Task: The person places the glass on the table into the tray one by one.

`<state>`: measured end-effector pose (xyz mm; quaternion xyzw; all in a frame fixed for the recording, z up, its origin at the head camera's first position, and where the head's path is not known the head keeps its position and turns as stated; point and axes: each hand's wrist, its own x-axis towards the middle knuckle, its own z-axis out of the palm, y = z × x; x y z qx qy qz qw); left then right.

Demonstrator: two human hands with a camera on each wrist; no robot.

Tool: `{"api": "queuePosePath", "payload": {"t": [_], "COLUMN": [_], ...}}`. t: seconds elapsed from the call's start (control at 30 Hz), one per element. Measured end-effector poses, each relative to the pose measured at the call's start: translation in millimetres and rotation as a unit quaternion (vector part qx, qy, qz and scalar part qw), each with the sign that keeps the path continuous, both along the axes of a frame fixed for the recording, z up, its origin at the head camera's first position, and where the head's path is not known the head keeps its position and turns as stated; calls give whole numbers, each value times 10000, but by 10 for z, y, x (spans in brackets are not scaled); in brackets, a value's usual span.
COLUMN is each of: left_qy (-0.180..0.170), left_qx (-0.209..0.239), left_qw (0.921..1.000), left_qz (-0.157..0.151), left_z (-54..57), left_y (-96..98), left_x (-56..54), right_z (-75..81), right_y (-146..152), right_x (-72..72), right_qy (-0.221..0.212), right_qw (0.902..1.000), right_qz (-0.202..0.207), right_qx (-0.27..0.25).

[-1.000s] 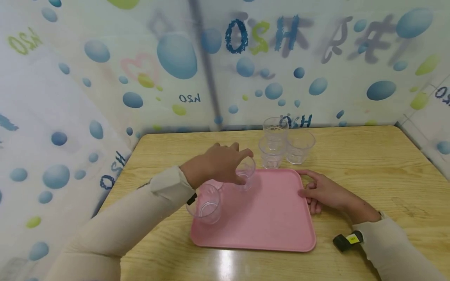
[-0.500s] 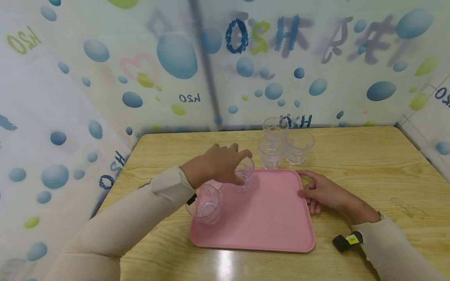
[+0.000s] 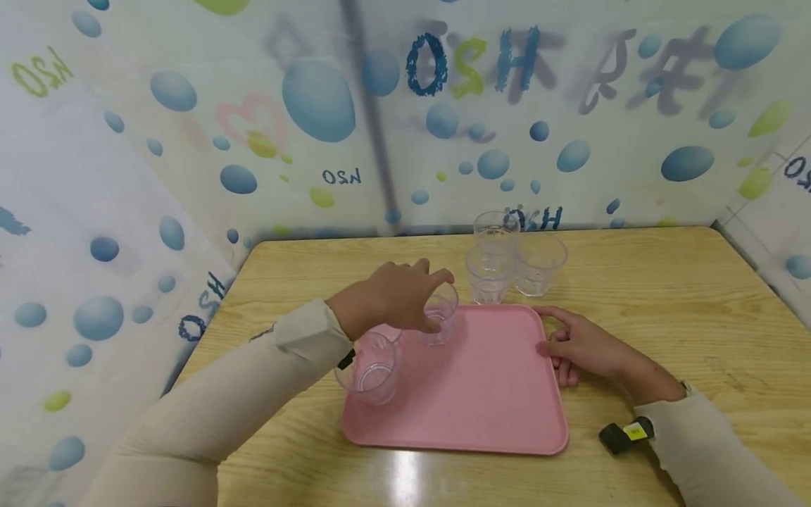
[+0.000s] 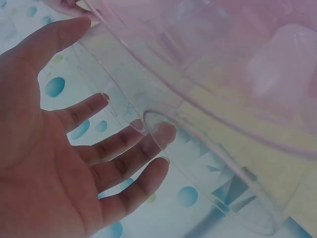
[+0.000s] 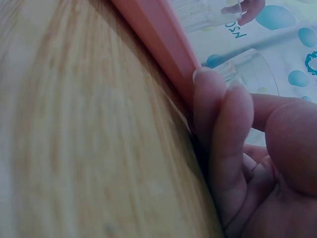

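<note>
Tray, head view (image 3: 488, 394): lay on the table (image 3: 291, 296).
Left hand (image 3: 393, 296): held a clear cup (image 3: 445, 308) between thumb and fingers near the tray's far edge.
Front cup (image 3: 370, 384): stood on the tray's near left.
Three cups (image 3: 543, 264): clustered beyond the tray.
Right hand (image 3: 586, 345): gripped the tray's right rim.
Left wrist view: fingers (image 4: 133, 191) spread, pressure unclear.
Right wrist view: fingertips (image 5: 235, 99) against the tray's side.

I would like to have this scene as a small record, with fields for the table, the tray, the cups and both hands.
table: wooden
tray: pink, on the table
cups on tray: near cup, far cup; perhaps more hidden
cups behind tray: three clear cups
left hand: at the far cup; grip unclear
right hand: holds the tray's right edge
</note>
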<state>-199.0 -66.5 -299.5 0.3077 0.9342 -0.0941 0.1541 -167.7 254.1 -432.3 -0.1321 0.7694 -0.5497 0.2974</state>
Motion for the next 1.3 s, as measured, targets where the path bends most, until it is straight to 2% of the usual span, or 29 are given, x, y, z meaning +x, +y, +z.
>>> {"api": "queuePosePath", "payload": {"t": [0.1, 0.2, 0.3, 0.37, 0.47, 0.57, 0.67, 0.73, 0.8, 0.87, 0.93, 1.0, 1.1, 1.17, 1.23, 1.3], "left_qy": [79, 233, 561, 809, 1169, 1467, 1729, 1763, 1678, 1470, 1139, 805, 175, -163, -597, -971], "left_qx": [-37, 195, 733, 1256, 2193, 3097, 3742, 4040, 4222, 4319, 4274, 4053, 3512, 3140, 2971, 3006], "left_qw": [10000, 9995, 9956, 9887, 9684, 9365, 9019, 8826, 8692, 8609, 8597, 8671, 8856, 8986, 9023, 9000], "left_qz": [-45, -119, -148, -70, 225, 746, 1292, 1634, 1949, 2254, 2554, 2783, 3033, 3060, 3066, 3003], "left_z": [12, 35, 85, 132, 172, 106, -55, -178, -297, -407, -515, -622, -757, -820, -877, -918], "left_y": [-4, -32, -116, -211, -408, -649, -883, -1011, -1105, -1168, -1210, -1240, -1275, -1303, -1341, -1383], "left_x": [-4, -12, -24, -25, 0, 52, 84, 82, 64, 37, 0, -47, -101, -112, -108, -96], "right_z": [-25, -73, -116, -127, -119, -102, -98, -100, -94, -75, -57, -40, -38, -39, -40, -39], "right_y": [9, 22, 29, 29, 19, 10, 10, 19, 30, 40, 46, 47, 39, 26, 11, -6], "right_x": [-4, 14, 41, 55, 72, 81, 81, 76, 71, 66, 61, 57, 48, 43, 33, 23], "right_qy": [-5, -80, -161, -159, -110, -73, -56, -28, -2, 21, 32, 44, 69, 92, 108, 118], "right_qw": [10000, 9999, 9998, 9997, 9997, 9997, 9998, 9998, 9998, 9999, 9999, 9999, 9999, 9998, 9997, 9996], "right_qz": [-29, -67, -93, -118, -139, -118, -119, -133, -166, -158, -132, -88, -39, 4, 32, 53], "right_qx": [32, 3, -73, -114, -168, -187, -164, -116, -63, -52, -60, -108, -143, -183, -217, -248]}}
